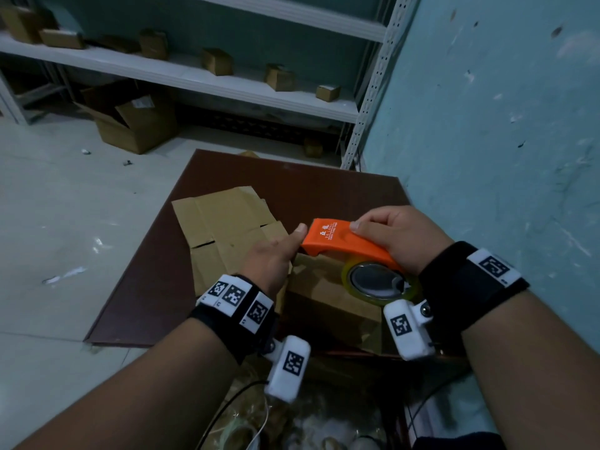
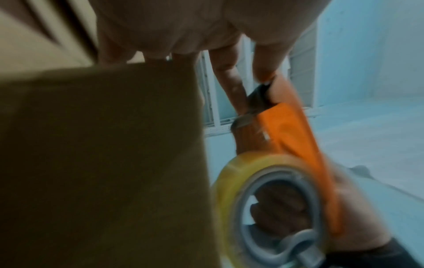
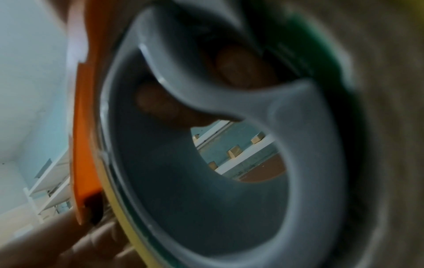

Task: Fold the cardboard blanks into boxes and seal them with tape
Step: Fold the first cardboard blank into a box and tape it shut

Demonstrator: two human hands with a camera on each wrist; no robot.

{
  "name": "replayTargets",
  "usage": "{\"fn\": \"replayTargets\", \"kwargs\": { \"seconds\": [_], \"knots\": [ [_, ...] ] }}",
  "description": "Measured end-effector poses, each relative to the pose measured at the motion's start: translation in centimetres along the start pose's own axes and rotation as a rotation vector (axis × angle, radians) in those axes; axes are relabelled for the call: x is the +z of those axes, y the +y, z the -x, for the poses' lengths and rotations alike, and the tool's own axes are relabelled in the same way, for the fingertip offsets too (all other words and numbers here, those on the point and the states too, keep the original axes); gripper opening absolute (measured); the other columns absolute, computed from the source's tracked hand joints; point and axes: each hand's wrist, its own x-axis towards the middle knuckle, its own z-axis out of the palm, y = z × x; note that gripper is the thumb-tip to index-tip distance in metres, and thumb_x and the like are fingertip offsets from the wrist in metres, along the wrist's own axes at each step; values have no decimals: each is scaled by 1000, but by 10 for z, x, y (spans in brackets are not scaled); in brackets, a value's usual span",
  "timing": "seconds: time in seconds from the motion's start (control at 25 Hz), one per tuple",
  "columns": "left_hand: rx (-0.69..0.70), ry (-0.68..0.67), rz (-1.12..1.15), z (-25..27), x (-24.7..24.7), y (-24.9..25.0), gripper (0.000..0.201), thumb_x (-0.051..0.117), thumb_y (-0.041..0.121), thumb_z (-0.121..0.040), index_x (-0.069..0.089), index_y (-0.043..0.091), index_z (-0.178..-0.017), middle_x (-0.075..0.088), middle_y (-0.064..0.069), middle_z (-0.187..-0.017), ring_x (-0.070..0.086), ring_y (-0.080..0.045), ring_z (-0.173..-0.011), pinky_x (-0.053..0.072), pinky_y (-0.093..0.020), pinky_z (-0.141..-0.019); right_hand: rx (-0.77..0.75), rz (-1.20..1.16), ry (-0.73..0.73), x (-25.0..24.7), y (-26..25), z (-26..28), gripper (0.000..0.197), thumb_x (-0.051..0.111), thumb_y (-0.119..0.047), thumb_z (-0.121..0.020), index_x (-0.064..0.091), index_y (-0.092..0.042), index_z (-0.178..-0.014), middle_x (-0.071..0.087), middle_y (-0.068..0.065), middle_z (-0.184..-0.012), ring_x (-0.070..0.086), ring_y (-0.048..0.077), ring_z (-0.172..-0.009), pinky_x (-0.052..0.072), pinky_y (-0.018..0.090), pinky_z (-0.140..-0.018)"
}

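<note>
1. You are working at a dark brown board [image 1: 324, 186] on the floor, sealing a folded cardboard box [image 1: 328, 303] that is sitting at the board's 5 o'clock corner, just in front of you.

2. Your right hand [image 1: 394, 237] is wrapping around the orange tape dispenser [image 1: 344, 241], fingers curled over its top and thumb pressing the cover, holding it against the box's upper edge. The yellowish tape roll [image 1: 380, 282] is sitting at the dispenser's 5 o'clock end.

3. Your left hand [image 1: 272, 261] is bracing the box from its 9 o'clock side, with thumb and forefinger reaching to the dispenser's nose. The left-wrist view suggests they are pinching there, probably at the tape end; blur is hiding the tape itself.

4. Flat cardboard blanks [image 1: 227, 228] are lying at 11 o'clock of the box, touching it and waiting to be folded. Finished small boxes [image 1: 279, 77] are sitting on the white shelf [image 1: 194, 76] at 12 o'clock.

5. The step in hand looks like starting a tape strip. Next, you will likely need to stick the free end down and draw the dispenser along the seam while the left hand steadies the box.
</note>
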Motion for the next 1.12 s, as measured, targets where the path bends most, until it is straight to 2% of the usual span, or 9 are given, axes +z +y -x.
{"fn": "replayTargets", "kwargs": {
  "seconds": [0.08,0.16,0.24,0.32,0.36,0.56,0.76,0.84,1.12],
  "knots": [
    [20,-41,-39,0,-3,2,70,62,82,-67,67,12,-74,74,-17,-101,68,-37,-106,49,-57,-102,-8,1,-9,0,-1,0,19,69,-50,-94,78,-39,-81,75,-12,-82,70,8,-77,48,30,-72],
    [3,-66,-78,4,-5,1,58,65,67,-82,71,10,-79,74,-18,-102,68,-38,-106,52,-61,-99,-7,11,-29,0,-2,0,18,68,-52,-94,77,-44,-81,74,-15,-81,69,4,-74,47,29,-71],
    [31,-40,-185,5,-5,-1,46,62,50,-97,73,6,-92,73,-19,-98,69,-37,-97,57,-53,-94,-1,33,-48,1,-3,-1,20,68,-54,-93,78,-42,-82,74,-15,-81,69,6,-78,48,30,-72],
    [118,28,-367,8,-4,-1,39,55,42,-104,71,8,-95,71,-17,-90,67,-29,-80,56,-40,-75,5,48,-62,3,-4,-3,22,68,-55,-92,79,-38,-84,74,-13,-83,70,10,-83,50,32,-75],
    [164,71,-428,10,-5,0,36,52,40,-106,70,11,-94,70,-13,-87,65,-26,-77,53,-37,-70,10,43,-69,3,-5,-4,23,69,-55,-92,79,-36,-85,75,-12,-83,70,11,-83,51,32,-76],
    [167,182,-448,6,-24,-8,35,47,37,-108,65,14,-88,74,-5,-89,70,-22,-87,55,-40,-78,33,11,-84,1,-5,-9,22,71,-52,-92,80,-33,-88,76,-10,-80,73,12,-81,54,32,-77],
    [9,77,-629,3,-32,-24,40,49,36,-108,66,10,-83,67,-12,-82,63,-29,-80,39,-33,-61,17,47,-70,2,-6,-6,22,71,-50,-92,80,-31,-87,75,-9,-79,70,10,-79,49,29,-72],
    [-13,67,-641,5,-29,-24,41,47,37,-109,63,15,-78,65,-11,-82,61,-26,-78,38,-33,-63,14,31,-64,2,-6,-5,21,72,-50,-92,80,-31,-87,75,-9,-79,70,9,-77,49,29,-72],
    [-59,19,-580,3,-9,-32,42,50,39,-107,68,17,-76,70,-10,-82,67,-28,-83,55,-40,-82,26,-89,-20,0,0,-1,15,74,-48,-90,82,-38,-84,78,-5,-82,74,14,-81,58,37,-86]
  ]
}}
